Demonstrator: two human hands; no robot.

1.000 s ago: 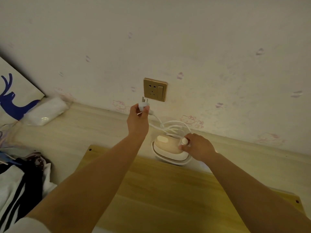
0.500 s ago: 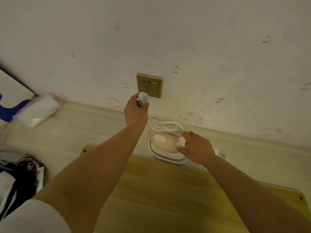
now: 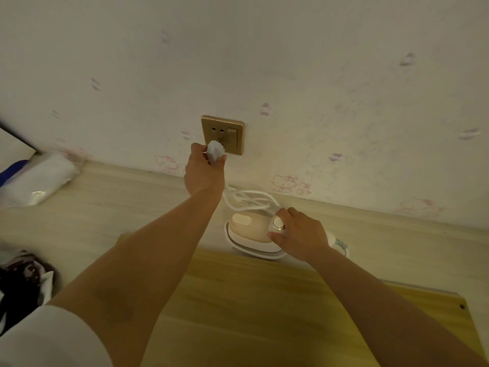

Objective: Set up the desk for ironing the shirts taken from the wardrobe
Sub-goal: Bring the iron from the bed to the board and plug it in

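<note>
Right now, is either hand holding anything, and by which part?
The left hand pinches the white plug by its body at the wall socket. The right hand grips the small iron at its knob end.

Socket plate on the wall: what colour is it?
Gold, or brass-toned, socket plate; the head view shows it clearly.

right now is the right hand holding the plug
No, the left hand pinches the plug at the socket; the right hand rests on the iron.
</note>
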